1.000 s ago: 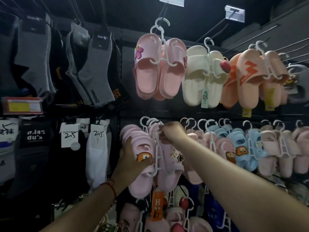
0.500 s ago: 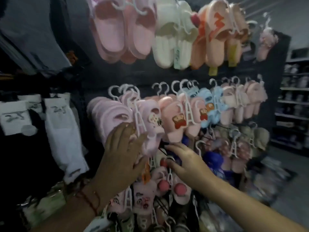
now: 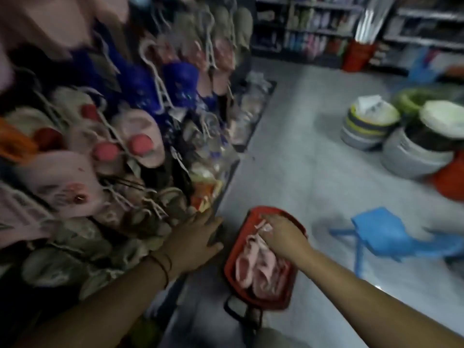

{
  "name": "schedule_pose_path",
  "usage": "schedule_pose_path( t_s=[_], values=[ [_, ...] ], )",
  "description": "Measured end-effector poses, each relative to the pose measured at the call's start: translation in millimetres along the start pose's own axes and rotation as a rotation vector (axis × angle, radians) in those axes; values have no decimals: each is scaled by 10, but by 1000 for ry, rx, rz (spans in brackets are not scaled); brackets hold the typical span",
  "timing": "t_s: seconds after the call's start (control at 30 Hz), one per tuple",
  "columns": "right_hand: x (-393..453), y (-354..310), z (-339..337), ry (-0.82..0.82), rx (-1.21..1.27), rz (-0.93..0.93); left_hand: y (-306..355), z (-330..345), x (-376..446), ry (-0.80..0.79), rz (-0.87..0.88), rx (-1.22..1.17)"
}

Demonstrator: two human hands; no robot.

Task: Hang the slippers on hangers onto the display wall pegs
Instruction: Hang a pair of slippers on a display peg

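Note:
A red basket (image 3: 229, 257) stands on the floor beside the display wall. In it lies a pair of pink slippers (image 3: 253, 267) on a white hanger (image 3: 261, 226). My right hand (image 3: 282, 238) reaches down into the basket, its fingers on the hanger end of the pair; blur hides whether they grip it. My left hand (image 3: 198, 238) hangs with spread fingers by the lower edge of the display wall (image 3: 130, 136) and holds nothing. That wall is packed with pink, blue and olive slippers on white hangers.
A blue plastic stool (image 3: 384, 237) stands on the grey floor right of the basket. Stacked round bins (image 3: 366, 126) and an orange tub (image 3: 449, 182) sit further right. Stocked shelves (image 3: 311, 28) line the back. Bagged goods lie on the display's low shelf (image 3: 251, 106).
My view has swung down and right from the wall to the floor. Both hands have left the hung pink slippers; my right hand has dropped into the red basket and my left has sunk low.

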State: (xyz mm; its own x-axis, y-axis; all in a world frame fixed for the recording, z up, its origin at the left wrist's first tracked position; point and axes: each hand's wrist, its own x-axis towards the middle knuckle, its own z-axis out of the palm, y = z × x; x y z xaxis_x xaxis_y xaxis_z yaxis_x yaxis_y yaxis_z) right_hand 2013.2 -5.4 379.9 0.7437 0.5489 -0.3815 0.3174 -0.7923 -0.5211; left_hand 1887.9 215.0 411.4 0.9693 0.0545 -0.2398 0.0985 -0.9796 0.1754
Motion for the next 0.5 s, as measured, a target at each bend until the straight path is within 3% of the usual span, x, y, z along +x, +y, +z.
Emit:
schedule_pose_path(
  t_s=[0.1, 0.3, 0.5],
  values=[
    [-164, 622, 281, -63, 59, 168, 226, 588, 255, -287, 9, -83],
    [-305, 1296, 576, -147, 98, 386, 508, 1423, 700, -564, -36, -158],
    [-2, 1744, 914, -331, 139, 486, 404, 2101, 1165, -613, -48, -76]
  ],
)
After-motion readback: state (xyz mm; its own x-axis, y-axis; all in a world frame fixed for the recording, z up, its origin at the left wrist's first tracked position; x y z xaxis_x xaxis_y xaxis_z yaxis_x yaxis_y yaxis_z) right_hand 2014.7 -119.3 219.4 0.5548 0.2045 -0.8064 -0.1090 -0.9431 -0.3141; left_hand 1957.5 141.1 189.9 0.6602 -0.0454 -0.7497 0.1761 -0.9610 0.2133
